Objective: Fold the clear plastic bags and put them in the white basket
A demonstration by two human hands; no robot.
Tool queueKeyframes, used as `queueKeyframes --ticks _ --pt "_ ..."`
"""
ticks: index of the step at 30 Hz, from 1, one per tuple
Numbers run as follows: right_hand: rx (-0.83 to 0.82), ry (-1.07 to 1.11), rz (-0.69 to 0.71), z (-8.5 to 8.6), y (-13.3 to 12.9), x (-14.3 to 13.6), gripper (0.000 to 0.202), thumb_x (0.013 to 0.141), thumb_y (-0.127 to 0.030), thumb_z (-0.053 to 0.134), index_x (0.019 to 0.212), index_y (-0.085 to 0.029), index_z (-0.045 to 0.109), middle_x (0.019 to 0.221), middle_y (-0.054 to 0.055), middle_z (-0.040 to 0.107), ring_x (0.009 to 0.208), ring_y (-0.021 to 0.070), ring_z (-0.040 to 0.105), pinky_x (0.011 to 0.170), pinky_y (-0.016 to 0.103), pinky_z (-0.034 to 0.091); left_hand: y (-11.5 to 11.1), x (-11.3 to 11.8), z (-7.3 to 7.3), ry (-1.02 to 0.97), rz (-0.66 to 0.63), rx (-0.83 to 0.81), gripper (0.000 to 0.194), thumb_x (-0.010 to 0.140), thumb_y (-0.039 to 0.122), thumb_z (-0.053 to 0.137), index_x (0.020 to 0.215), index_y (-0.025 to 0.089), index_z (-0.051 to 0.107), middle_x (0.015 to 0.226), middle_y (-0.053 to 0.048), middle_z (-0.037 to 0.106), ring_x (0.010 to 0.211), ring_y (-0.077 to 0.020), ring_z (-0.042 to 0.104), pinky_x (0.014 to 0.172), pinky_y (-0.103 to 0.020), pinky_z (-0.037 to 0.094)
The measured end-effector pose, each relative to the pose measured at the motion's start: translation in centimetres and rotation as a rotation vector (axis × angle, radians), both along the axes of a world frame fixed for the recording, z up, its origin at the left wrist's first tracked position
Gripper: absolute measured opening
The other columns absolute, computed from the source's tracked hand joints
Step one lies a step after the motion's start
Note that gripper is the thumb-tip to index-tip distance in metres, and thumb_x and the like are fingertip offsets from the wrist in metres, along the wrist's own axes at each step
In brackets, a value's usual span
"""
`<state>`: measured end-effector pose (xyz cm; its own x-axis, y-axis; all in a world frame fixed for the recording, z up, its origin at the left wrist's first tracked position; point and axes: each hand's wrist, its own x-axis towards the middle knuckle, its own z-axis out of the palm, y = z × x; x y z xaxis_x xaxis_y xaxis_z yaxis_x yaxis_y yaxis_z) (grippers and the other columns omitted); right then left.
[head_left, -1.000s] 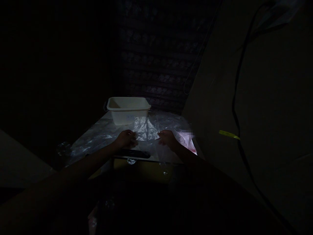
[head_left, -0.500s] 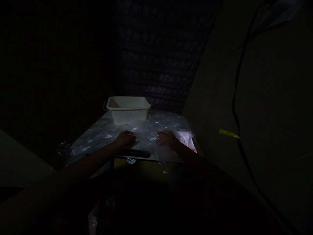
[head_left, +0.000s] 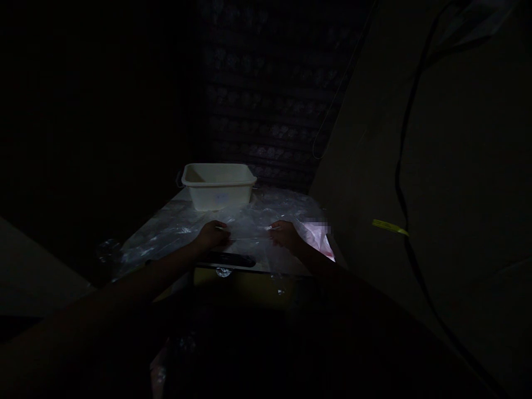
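Between my hands a clear plastic bag (head_left: 248,228) is stretched out flat, its near edge showing as a straight line. My left hand (head_left: 213,235) pinches its left side, fingertips closed on the film. On the opposite side my right hand (head_left: 285,235) grips the plastic between thumb and fingers. More loose clear plastic (head_left: 166,235) covers much of the table around them. A long black object (head_left: 230,259) lies at the table's front edge, just below my left hand; its kind is unclear in the dim light.
A cream plastic tub (head_left: 220,197) stands at the back of the table. Pinkish-white plastic (head_left: 318,238) lies at the right edge. A dark cable (head_left: 401,160) with a yellow tag (head_left: 388,226) hangs along the right wall. Reflective, patterned sheeting (head_left: 266,127) rises behind.
The plastic between my hands has gone from crumpled and slack to taut and flat. My right hand has shifted very slightly right and its fingers have closed more on the film.
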<state>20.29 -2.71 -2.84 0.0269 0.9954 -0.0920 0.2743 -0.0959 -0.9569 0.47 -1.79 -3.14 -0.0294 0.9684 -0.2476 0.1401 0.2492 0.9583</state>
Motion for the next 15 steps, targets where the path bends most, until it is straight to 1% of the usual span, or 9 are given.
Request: queueKeyframes --ticks 4,6,8,11,13,15 --pt "-0.068 0.023 -0.016 0.3 -0.3 0.0 0.007 0.063 -0.013 0.047 0.069 -0.014 0.043 0.037 -0.007 0.045 0.028 0.0073 0.045 0.028 0.015 0.031 -0.4 0.0 0.1 -0.095 -0.010 -0.004 0.025 0.058 0.011 0.055 0.077 0.015 0.039 0.048 0.005 0.050 0.042 -0.0113 0.054 0.049 -0.025 0.045" --pt "-0.112 0.052 -0.015 0.3 -0.4 0.0 0.011 0.064 -0.014 0.048 0.073 -0.015 0.043 0.039 -0.006 0.047 0.030 0.0085 0.047 0.029 0.016 0.032 -0.6 0.0 0.1 -0.137 -0.020 -0.012 0.028 0.058 0.011 0.055 0.079 0.016 0.037 0.049 0.005 0.051 0.042 -0.0118 0.055 0.049 -0.027 0.045" --pt "-0.114 0.049 -0.003 0.2 -0.4 0.2 0.016 0.061 -0.012 0.050 0.075 -0.014 0.043 0.038 -0.006 0.047 0.031 0.0087 0.047 0.029 0.016 0.032 -0.8 0.0 0.1 -0.170 -0.041 0.000 0.029 0.057 0.011 0.055 0.078 0.017 0.036 0.048 0.006 0.051 0.043 -0.0112 0.054 0.052 -0.028 0.045" --pt "-0.053 -0.050 0.029 -0.2 -0.2 0.5 0.021 0.056 -0.009 0.052 0.076 -0.014 0.045 0.036 -0.007 0.045 0.030 0.0068 0.044 0.029 0.014 0.029 -0.9 -0.1 0.1 -0.178 -0.082 0.040 0.031 0.053 0.008 0.057 0.075 0.017 0.036 0.046 0.008 0.049 0.044 -0.0089 0.052 0.056 -0.029 0.045" --pt "-0.003 -0.162 0.042 -0.5 -0.1 0.6 0.022 0.055 -0.009 0.052 0.076 -0.013 0.047 0.035 -0.008 0.043 0.030 0.0056 0.042 0.031 0.015 0.029 -1.0 -0.1 0.3 -0.129 -0.104 0.053 0.032 0.051 0.006 0.056 0.073 0.017 0.036 0.046 0.008 0.048 0.044 -0.0080 0.051 0.054 -0.027 0.044" --pt "0.070 -0.303 0.052 -0.7 -0.1 0.8 0.024 0.054 -0.011 0.052 0.077 -0.013 0.048 0.038 -0.008 0.044 0.033 0.0057 0.042 0.035 0.016 0.032 -1.1 -0.1 0.4 -0.055 -0.133 0.058 0.031 0.050 0.005 0.055 0.072 0.016 0.037 0.046 0.008 0.047 0.043 -0.0078 0.050 0.051 -0.026 0.044"
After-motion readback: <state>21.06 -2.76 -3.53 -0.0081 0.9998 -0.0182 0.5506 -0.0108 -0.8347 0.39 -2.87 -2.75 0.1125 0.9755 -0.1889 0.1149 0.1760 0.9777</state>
